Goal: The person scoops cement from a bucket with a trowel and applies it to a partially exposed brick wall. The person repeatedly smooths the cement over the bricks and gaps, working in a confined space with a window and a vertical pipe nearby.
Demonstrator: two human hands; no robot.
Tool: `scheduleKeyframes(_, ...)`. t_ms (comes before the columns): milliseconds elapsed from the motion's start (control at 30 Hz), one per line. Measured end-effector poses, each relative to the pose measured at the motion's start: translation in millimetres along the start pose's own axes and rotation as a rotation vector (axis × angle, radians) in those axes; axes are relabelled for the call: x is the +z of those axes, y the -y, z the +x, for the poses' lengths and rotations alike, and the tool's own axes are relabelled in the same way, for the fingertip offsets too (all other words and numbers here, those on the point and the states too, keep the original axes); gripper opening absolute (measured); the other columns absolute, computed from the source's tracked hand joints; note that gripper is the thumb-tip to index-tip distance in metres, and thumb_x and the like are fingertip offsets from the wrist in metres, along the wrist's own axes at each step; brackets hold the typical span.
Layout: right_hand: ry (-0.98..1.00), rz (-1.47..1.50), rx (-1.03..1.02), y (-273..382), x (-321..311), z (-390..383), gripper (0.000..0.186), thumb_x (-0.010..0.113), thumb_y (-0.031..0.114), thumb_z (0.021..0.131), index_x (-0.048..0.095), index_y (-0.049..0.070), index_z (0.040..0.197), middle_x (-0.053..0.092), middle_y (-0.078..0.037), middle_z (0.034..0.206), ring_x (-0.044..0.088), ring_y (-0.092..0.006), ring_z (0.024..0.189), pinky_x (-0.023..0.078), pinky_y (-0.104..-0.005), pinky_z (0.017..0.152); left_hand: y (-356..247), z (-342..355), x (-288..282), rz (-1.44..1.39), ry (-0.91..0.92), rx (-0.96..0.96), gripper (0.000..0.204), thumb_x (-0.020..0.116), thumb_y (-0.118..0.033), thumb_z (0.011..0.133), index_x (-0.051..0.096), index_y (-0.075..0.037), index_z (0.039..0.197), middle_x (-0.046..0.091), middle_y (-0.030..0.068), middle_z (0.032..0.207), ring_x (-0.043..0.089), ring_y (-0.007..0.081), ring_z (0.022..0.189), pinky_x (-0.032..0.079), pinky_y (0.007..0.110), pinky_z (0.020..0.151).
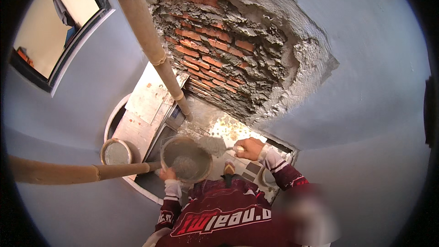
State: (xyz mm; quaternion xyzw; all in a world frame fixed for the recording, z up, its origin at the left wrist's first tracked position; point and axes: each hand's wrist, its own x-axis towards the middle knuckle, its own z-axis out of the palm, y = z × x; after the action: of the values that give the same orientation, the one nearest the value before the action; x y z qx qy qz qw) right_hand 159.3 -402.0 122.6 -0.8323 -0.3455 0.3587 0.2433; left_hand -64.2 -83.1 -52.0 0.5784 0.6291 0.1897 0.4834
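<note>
Right hand grips a grey-coated trowel at the right edge of a bucket of mortar, while the left hand clasps the rim, near a patch of exposed brick. A steady bucket and level trowel should limit spills.

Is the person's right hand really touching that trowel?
Touching. The head view shows the right hand wrapped around the handle of the trowel, whose blade sticks out to the left of the fist.
</note>
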Motion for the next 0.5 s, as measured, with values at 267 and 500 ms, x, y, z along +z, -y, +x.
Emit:
scheduleKeyframes(267, -0.309, 0.278, 0.503, -129, -120, -4, 0.026, 0.067, 0.021, 0.085, 0.07, 0.001, 0.1, 0.068, -0.008, 0.073, 0.064, -0.0186, 0.058, 0.051, -0.0321, 0.053, 63, 2, -42, -0.055, -0.177, -0.015, 0.013, 0.058, 0.004, 0.061, 0.057, 0.0, 0.073, 0.057, 0.0042, 0.062, 0.052, 0.0166, 0.053, 0.043, 0.032, 0.05)
scheduleKeyframes(500, -0.449, 0.066, 0.461, -103, -175, -80, 0.025, 0.068, 0.024, 0.085, 0.069, 0.003, 0.098, 0.068, -0.013, 0.073, 0.067, -0.0216, 0.062, 0.053, -0.0357, 0.06, 81, -8, -63, -0.213, -0.33, -0.025, 0.019, 0.059, -0.002, 0.058, 0.057, 0.001, 0.076, 0.058, 0.0058, 0.064, 0.052, 0.0192, 0.053, 0.042, 0.034, 0.051)
